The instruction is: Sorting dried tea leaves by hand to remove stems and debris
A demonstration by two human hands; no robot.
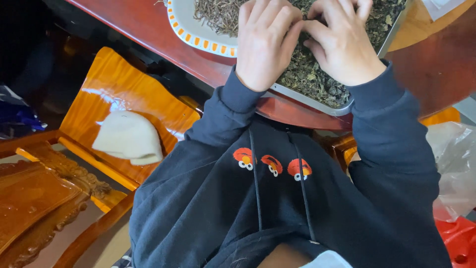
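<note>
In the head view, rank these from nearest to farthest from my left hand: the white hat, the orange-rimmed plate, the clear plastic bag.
From the left hand:
1. Orange-rimmed plate, right beside it on the table.
2. White hat, lower left on the wooden chair.
3. Clear plastic bag, far right, beyond the other arm.

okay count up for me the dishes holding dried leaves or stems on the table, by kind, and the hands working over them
Metal rectangular tray of dark dried leaves: 1
White oval plate with an orange-dashed rim, holding brown dried stems: 1
Bare hands over the tray: 2, left hand and right hand
Total: 4
</note>
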